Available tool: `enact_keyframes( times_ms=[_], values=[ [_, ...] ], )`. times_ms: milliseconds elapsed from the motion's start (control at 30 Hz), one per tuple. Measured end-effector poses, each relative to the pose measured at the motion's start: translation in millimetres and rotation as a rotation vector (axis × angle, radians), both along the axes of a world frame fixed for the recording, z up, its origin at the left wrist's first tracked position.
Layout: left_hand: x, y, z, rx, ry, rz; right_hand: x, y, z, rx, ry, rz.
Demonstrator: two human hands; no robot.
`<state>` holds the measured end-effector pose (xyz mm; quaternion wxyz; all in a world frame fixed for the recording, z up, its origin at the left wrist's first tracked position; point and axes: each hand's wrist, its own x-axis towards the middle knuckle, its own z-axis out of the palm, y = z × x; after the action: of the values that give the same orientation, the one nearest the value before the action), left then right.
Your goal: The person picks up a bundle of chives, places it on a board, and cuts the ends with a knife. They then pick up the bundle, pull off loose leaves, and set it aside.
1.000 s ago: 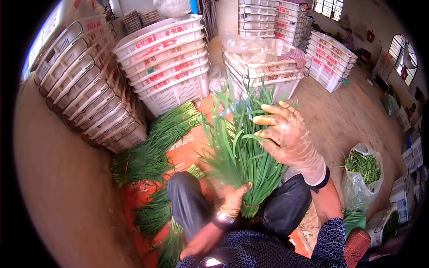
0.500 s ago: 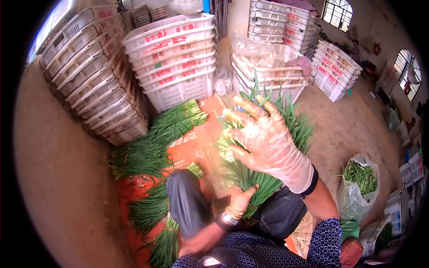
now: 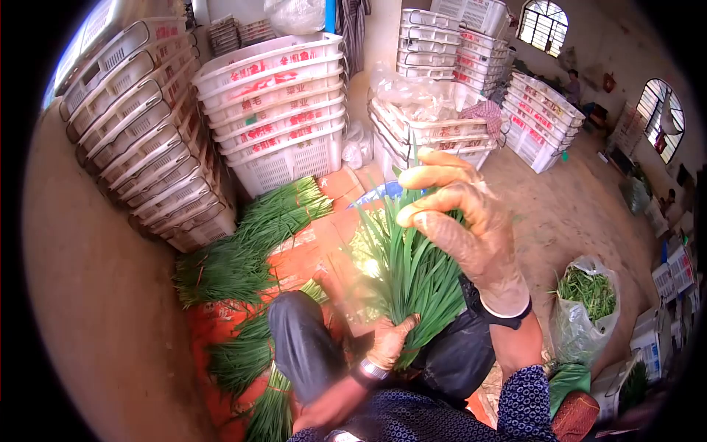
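1. Risk: the thin leaves look easy to bend or snap if the gloved right hand pulls hard; loose blades could slip out if the base grip slackens
2. Left hand clenched round base of chive bundle, over the lap
3. Right hand at the leaf tips, fingers curled among the blades; pinching or merely combing, cannot tell

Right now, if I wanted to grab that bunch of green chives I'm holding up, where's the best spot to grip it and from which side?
Grip the chive bunch at its narrow base, where the left hand already clamps it. The stalks gather tight there and fan out loose toward the right hand. Come from below on the left, probably.
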<state>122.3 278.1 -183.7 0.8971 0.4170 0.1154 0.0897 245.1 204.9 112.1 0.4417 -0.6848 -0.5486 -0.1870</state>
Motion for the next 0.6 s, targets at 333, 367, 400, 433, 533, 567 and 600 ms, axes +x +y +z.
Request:
enact_keyframes(
  times_ms=[333, 367, 400, 433, 533, 567, 600],
  values=[
    [3.7, 0.2, -3.6, 0.023, 0.002, 0.003, 11.4, -29.3, -9.8, 0.028, -0.127, -0.275],
    [4.1, -0.6, -6.4, 0.019, -0.009, 0.000, 11.4, -29.8, -11.5, 0.015, -0.141, -0.274],
    [3.7, -1.7, -5.9, 0.023, -0.018, 0.014, 11.3, -28.8, -14.2, 0.002, -0.153, -0.272],
    [3.4, -2.5, -5.5, 0.028, -0.028, 0.029, 11.8, -28.6, -16.3, -0.010, -0.165, -0.270],
    [5.8, -1.3, -2.1, 0.004, -0.050, 0.089, -3.4, -32.4, -11.9, -0.061, -0.255, -0.418],
    [6.9, -0.3, -0.5, -0.012, -0.055, 0.109, -13.9, -35.1, -11.4, -0.073, -0.275, -0.495],
    [6.9, 7.3, 5.9, 0.077, -0.003, 0.116, -21.3, -42.8, -14.8, -0.107, -0.319, -0.531]
  ],
)
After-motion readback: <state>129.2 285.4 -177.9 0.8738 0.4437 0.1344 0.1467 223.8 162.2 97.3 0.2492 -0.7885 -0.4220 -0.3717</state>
